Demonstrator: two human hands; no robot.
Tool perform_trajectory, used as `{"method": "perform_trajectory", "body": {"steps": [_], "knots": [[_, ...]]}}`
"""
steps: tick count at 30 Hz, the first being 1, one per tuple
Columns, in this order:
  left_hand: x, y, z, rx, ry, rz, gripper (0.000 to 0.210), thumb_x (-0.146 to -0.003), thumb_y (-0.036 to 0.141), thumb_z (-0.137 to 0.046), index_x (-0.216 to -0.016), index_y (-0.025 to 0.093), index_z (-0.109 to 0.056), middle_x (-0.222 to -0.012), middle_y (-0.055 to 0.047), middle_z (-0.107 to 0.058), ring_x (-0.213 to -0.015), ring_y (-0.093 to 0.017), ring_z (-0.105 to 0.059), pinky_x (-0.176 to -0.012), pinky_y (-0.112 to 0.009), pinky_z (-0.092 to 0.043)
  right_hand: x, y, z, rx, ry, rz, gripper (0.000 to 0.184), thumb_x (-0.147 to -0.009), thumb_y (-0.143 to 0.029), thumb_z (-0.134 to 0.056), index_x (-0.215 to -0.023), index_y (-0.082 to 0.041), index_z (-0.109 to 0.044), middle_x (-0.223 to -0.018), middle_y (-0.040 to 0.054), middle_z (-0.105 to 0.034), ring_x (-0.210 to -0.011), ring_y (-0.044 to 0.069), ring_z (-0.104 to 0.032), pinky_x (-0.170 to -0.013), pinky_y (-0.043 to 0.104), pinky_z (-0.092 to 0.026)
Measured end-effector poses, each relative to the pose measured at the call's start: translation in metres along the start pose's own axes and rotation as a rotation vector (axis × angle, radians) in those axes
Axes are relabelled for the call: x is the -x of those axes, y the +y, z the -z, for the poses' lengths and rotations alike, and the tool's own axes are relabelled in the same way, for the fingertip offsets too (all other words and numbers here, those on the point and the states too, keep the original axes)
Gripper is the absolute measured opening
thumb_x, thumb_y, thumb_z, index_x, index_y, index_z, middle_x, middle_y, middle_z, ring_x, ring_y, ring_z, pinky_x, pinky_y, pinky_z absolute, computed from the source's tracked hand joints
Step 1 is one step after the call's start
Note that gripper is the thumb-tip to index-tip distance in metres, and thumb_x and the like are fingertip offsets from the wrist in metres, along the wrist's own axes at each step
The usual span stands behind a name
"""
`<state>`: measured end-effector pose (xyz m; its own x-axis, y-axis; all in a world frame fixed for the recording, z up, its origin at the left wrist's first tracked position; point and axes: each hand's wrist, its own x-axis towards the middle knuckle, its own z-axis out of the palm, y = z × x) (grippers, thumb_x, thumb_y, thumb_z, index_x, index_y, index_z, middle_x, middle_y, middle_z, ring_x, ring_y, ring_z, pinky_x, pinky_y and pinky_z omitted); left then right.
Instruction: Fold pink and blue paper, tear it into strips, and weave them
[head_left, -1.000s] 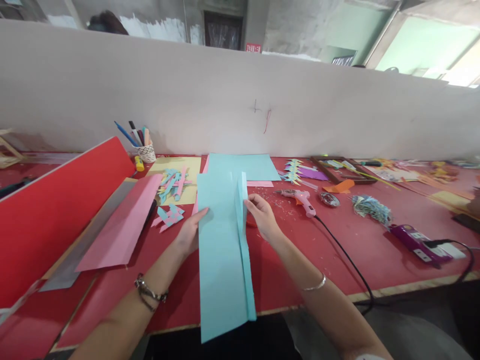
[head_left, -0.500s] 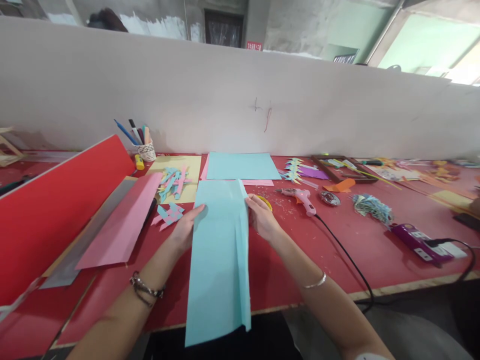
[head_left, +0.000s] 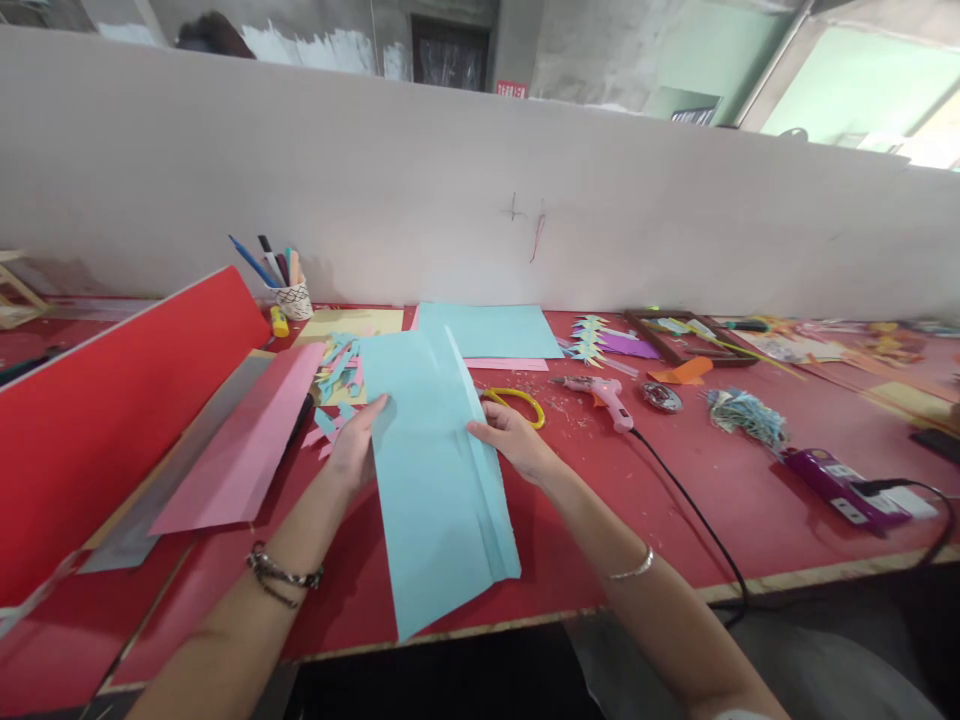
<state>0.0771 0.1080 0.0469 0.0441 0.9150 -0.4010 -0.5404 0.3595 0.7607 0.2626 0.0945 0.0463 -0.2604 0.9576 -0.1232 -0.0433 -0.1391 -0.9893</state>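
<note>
A light blue sheet of paper [head_left: 427,480] is held above the red table, tilted, with a narrow fold running along its right side. My left hand [head_left: 356,445] grips its left edge, thumb on top and fingers behind. On the right edge, my right hand [head_left: 517,437] pinches the folded strip between thumb and fingers. Yellow-handled scissors [head_left: 525,395] lie just beyond my right hand, partly hidden by the paper. Small blue and pink paper cuttings [head_left: 326,425] lie beside my left hand.
Another blue sheet [head_left: 495,330] lies at the back against the white partition. A pink glue gun [head_left: 600,390] with its cord and a purple power strip [head_left: 844,485] are on the right. Pink paper [head_left: 247,440], a red board [head_left: 127,420] and a pen cup [head_left: 292,298] stand left.
The blue sheet has turned, its lower end swinging right and up and its upper end shifting left. More of the yellow scissor handles shows. My right hand has moved slightly down along the edge.
</note>
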Motion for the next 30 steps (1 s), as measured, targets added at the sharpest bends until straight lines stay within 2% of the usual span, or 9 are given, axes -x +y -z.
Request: {"method": "perform_trajectory", "body": {"steps": [3, 7, 9, 11, 16, 18, 21, 23, 30], "knots": [[0.001, 0.000, -0.002, 0.011, 0.012, -0.016, 0.025, -0.083, 0.020, -0.041, -0.074, 0.013, -0.064, -0.064, -0.004, -0.068, -0.060, -0.015, -0.064, -0.058, -0.021, -0.051, 0.002, -0.002, 0.002, 0.076, -0.097, -0.001, 0.039, -0.056, -0.045, -0.067, -0.078, -0.018, -0.052, -0.061, -0.0054, -0.050, -0.052, 0.007, -0.046, -0.048, 0.021, -0.036], [0.004, 0.005, -0.004, 0.050, 0.060, -0.059, 0.027, -0.084, 0.018, -0.036, -0.075, 0.014, -0.062, -0.065, -0.001, -0.067, -0.064, -0.013, -0.065, -0.065, -0.021, -0.052, 0.006, -0.005, 0.004, 0.225, -0.419, -0.096, 0.035, -0.057, -0.040, -0.068, -0.074, -0.015, -0.051, -0.060, -0.0053, -0.050, -0.046, 0.005, -0.043, -0.045, 0.021, -0.034], [0.004, 0.007, -0.004, 0.070, 0.066, -0.080, 0.029, -0.085, 0.018, -0.034, -0.077, 0.016, -0.061, -0.065, 0.000, -0.067, -0.069, -0.014, -0.065, -0.070, -0.022, -0.052, 0.006, -0.006, 0.005, 0.291, -0.487, -0.106, 0.030, -0.060, -0.039, -0.066, -0.068, -0.014, -0.050, -0.056, -0.0062, -0.048, -0.041, 0.003, -0.039, -0.042, 0.020, -0.031], [0.003, 0.009, -0.003, 0.086, 0.067, -0.097, 0.030, -0.085, 0.020, -0.032, -0.078, 0.017, -0.061, -0.066, -0.001, -0.068, -0.073, -0.015, -0.065, -0.074, -0.024, -0.051, 0.005, -0.005, 0.006, 0.299, -0.459, -0.075, 0.029, -0.062, -0.039, -0.064, -0.067, -0.014, -0.050, -0.054, -0.0073, -0.046, -0.040, 0.002, -0.036, -0.040, 0.019, -0.028], [-0.002, 0.010, -0.001, 0.113, 0.118, -0.152, 0.027, -0.085, 0.021, -0.034, -0.082, 0.015, -0.061, -0.069, -0.003, -0.069, -0.080, -0.017, -0.065, -0.080, -0.026, -0.050, 0.000, -0.001, 0.009, 0.279, -0.213, 0.011, 0.030, -0.062, -0.041, -0.063, -0.065, -0.016, -0.047, -0.052, -0.0087, -0.041, -0.040, 0.002, -0.033, -0.037, 0.018, -0.024], [-0.002, 0.011, -0.001, 0.115, 0.145, -0.173, 0.025, -0.084, 0.020, -0.036, -0.084, 0.015, -0.061, -0.071, -0.003, -0.069, -0.080, -0.017, -0.065, -0.080, -0.026, -0.050, 0.000, -0.001, 0.009, 0.284, -0.246, 0.014, 0.028, -0.063, -0.039, -0.062, -0.064, -0.016, -0.046, -0.052, -0.0083, -0.041, -0.041, 0.002, -0.035, -0.039, 0.018, -0.025], [-0.001, 0.012, 0.001, 0.116, 0.195, -0.216, 0.022, -0.083, 0.020, -0.039, -0.089, 0.017, -0.061, -0.076, -0.001, -0.070, -0.082, -0.017, -0.064, -0.079, -0.025, -0.050, 0.003, -0.003, 0.009, 0.328, -0.448, -0.039, 0.023, -0.065, -0.037, -0.061, -0.066, -0.016, -0.050, -0.053, -0.0075, -0.044, -0.043, 0.003, -0.037, -0.043, 0.020, -0.028], [0.000, 0.013, 0.002, 0.107, 0.228, -0.252, 0.022, -0.083, 0.020, -0.041, -0.091, 0.019, -0.061, -0.078, -0.001, -0.070, -0.083, -0.016, -0.064, -0.078, -0.025, -0.051, 0.004, -0.004, 0.009, 0.364, -0.518, -0.063, 0.023, -0.066, -0.037, -0.059, -0.065, -0.016, -0.050, -0.052, -0.0078, -0.043, -0.043, 0.003, -0.036, -0.044, 0.020, -0.028], [-0.003, 0.018, 0.005, 0.142, 0.270, -0.282, 0.022, -0.084, 0.018, -0.040, -0.087, 0.018, -0.062, -0.079, 0.001, -0.069, -0.085, -0.013, -0.063, -0.077, -0.018, -0.050, 0.001, -0.001, 0.010, 0.342, -0.336, 0.005, 0.027, -0.065, -0.041, -0.059, -0.065, -0.017, -0.048, -0.053, -0.0079, -0.036, -0.047, 0.005, -0.031, -0.046, 0.021, -0.024]]}}
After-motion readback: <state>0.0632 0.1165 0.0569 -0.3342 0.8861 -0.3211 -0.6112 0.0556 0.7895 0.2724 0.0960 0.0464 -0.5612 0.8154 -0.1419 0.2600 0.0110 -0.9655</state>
